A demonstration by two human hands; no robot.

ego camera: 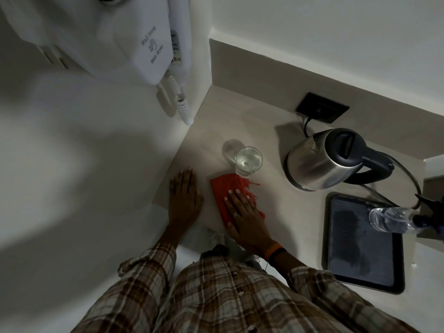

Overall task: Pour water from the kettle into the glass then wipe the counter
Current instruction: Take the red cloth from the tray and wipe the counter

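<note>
Two hands rest flat on the pale surface [269,188] near its front edge: the right hand [242,212] lies with fingers [236,197] spread on a red cloth [223,191], pressing rather than gripping, while the left hand [183,195] lies open and empty by the left wall. The cloth looks soft and light, best driven under a flat palm. Just behind it, perhaps touching, stands the glass [248,159], water-filled and fragile. The kettle [322,159] sits toward the back right. The room is dim.

Dim, grainy wide-angle view; glare on the kettle [319,162], edges bowed and blurred
</note>
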